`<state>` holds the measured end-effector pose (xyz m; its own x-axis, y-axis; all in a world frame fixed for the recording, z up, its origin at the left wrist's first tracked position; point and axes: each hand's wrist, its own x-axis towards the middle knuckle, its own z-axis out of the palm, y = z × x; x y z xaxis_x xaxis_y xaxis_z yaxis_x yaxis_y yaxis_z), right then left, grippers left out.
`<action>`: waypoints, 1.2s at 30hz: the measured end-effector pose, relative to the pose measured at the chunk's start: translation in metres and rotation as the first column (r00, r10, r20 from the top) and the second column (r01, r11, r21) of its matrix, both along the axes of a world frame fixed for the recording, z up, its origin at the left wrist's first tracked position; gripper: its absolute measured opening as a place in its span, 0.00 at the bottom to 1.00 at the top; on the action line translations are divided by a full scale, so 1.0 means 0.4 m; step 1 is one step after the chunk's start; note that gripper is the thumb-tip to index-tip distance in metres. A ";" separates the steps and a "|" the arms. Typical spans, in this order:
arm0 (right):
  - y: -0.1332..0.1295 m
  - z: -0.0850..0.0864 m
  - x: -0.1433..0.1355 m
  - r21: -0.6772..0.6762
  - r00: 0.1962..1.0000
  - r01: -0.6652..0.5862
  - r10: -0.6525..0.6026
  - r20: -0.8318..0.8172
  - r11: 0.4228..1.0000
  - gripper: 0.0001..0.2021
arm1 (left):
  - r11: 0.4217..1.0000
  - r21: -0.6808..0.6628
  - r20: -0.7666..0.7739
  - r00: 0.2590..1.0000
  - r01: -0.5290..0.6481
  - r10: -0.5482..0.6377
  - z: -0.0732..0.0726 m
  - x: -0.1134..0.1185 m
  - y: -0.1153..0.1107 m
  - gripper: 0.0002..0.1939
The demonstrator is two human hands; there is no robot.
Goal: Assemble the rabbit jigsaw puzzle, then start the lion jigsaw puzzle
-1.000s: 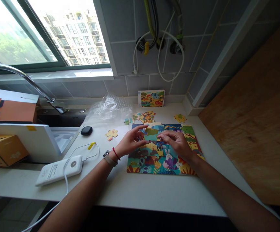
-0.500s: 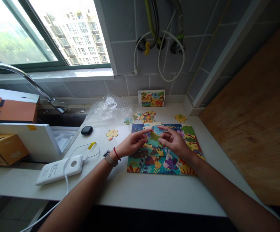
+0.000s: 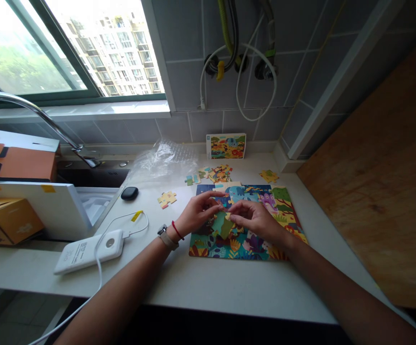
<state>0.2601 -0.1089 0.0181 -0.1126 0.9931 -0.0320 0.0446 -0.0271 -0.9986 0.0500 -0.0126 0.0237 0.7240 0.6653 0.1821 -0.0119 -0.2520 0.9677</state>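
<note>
A colourful animal jigsaw board (image 3: pixel 254 244) lies on the white counter in front of me. Over its left part, my left hand (image 3: pixel 198 211) has its index finger stretched forward and its thumb near my right fingertips. My right hand (image 3: pixel 252 215) is over the middle, thumb and index finger drawn together at a green puzzle piece (image 3: pixel 222 226). That piece lies tilted over the board's picture. Behind the board is a pile of loose pieces (image 3: pixel 220 173); a joined yellow pair (image 3: pixel 166 199) lies to the left, and another yellow piece (image 3: pixel 268 176) at the back right.
A picture card (image 3: pixel 226 146) leans on the back wall beside crumpled clear plastic (image 3: pixel 164 160). At left are a black oval object (image 3: pixel 129 193), a white power bank (image 3: pixel 89 251) with its cable, boxes (image 3: pixel 10 220) and a sink tap (image 3: pixel 50 122).
My right hand has moved left and its fingers have closed together. The green piece has shifted toward me and turned. My left hand has moved slightly toward me.
</note>
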 end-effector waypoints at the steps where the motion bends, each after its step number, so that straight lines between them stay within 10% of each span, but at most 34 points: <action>1: 0.000 -0.001 0.001 -0.004 1.000 -0.002 0.002 -0.019 1.000 0.20 | 1.000 -0.005 0.001 1.000 0.004 -0.004 -0.002 0.001 -0.001 0.24; 18: -0.025 0.011 -0.001 -0.164 0.979 -0.195 0.201 0.020 0.967 0.26 | 0.995 -0.045 0.039 0.995 -0.090 0.092 0.006 -0.010 0.019 0.28; 28: -0.035 0.004 -0.046 -0.368 0.978 -0.191 0.208 0.006 0.910 0.30 | 0.868 0.497 -0.242 0.960 -0.005 0.144 0.029 -0.058 0.063 0.16; 36: -0.034 0.011 -0.053 -0.375 0.980 -0.173 0.197 0.026 0.911 0.30 | 0.875 0.392 -0.548 0.836 0.284 -0.026 -0.002 -0.106 0.105 0.58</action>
<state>0.2390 -0.1224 0.0224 -0.2792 0.8708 -0.4047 0.1458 -0.3782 -0.9142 0.0076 0.0294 0.0228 0.8796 0.4757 -0.0011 0.3728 -0.6878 0.6228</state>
